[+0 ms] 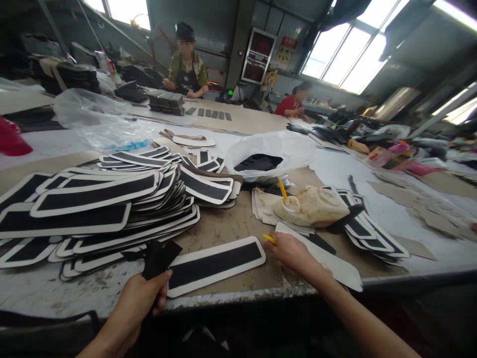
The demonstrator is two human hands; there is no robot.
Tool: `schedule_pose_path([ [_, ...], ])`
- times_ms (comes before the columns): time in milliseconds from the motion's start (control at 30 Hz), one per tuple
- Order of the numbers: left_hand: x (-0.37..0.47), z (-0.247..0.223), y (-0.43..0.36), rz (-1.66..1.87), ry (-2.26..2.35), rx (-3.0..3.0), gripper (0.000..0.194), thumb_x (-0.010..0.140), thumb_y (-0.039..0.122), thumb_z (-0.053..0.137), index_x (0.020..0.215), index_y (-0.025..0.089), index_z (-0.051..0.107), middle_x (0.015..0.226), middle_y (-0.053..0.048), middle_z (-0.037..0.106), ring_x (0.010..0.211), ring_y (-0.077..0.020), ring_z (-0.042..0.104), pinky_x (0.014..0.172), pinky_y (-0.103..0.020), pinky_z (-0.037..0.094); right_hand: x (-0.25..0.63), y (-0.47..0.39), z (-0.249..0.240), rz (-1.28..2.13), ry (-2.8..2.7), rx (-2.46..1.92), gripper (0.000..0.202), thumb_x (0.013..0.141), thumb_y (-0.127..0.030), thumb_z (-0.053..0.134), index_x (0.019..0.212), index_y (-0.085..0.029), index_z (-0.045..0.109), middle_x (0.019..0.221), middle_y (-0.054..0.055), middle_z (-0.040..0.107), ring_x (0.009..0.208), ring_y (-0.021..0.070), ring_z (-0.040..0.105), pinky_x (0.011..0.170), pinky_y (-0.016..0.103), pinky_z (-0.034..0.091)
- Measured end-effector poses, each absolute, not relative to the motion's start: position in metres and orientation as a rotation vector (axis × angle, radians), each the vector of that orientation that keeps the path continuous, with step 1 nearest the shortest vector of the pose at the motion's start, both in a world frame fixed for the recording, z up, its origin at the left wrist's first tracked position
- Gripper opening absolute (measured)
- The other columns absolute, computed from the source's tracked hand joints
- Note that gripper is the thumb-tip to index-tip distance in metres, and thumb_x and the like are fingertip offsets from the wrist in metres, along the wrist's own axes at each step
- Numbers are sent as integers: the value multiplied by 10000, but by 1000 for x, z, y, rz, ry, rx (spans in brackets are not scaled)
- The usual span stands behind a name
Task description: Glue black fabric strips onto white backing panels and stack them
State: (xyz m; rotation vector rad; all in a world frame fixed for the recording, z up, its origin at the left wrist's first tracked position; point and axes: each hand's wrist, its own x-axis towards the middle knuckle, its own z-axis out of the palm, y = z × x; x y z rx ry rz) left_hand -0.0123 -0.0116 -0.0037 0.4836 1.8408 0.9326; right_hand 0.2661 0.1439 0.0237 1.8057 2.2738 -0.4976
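Observation:
My left hand [139, 298] is closed around several black strips [158, 261], its thumb by the near left end of a white-edged black panel [218, 266]. That panel lies flat along the table's front edge. Beyond its right end, my right hand [292, 251] is closed on a thin yellow stick [269, 239], whose tip points left. Just behind the right hand lies a stained cream container [313, 205] with a second yellow stick [282, 188] standing in its opening. A long pale piece [324, 261] lies partly under my right wrist.
A large messy stack of white-edged black panels [100, 194] fills the left side. More panels [367, 228] lie at right. Behind stands an open plastic bag [268, 154] with black pieces. Two people [186, 69] work at the far tables; grey blocks [166, 102] are stacked near one.

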Motion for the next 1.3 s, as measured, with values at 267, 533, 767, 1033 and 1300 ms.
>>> schedule_pose_path([
  [267,-18,-13,-12,957,1785,479,411,644,469,542,372,173,454,299,12,409,306,-93,342,390,-228,246,262,143,16,-890,2377,1843,365,838,-384,357,591,-167,516,546,5,500,544,133,451,509,233,288],
  [533,-19,-9,-16,982,1749,491,415,623,487,549,365,179,443,308,17,402,323,-100,349,407,-240,270,258,136,26,-1391,2449,1718,251,771,-395,460,724,-159,534,600,-34,499,537,97,426,507,201,339],
  [767,-19,-9,-14,952,1764,517,484,506,609,604,340,188,430,283,-2,415,303,-129,372,414,-270,297,246,130,19,-1212,2497,1803,252,791,-305,423,591,-161,476,557,-20,470,556,116,423,544,224,341],
  [1033,-16,-11,-16,978,1798,532,426,613,501,548,349,190,426,287,5,401,301,-122,355,405,-264,281,247,137,24,-1042,2524,1824,216,822,-295,408,707,-162,534,657,-8,544,634,135,487,564,213,355],
  [1300,-14,-7,-14,929,1814,532,416,612,476,549,335,199,411,283,13,388,306,-115,350,404,-258,286,239,142,9,-848,2381,1861,292,863,-292,365,785,-134,598,736,62,619,669,160,538,602,240,356],
])
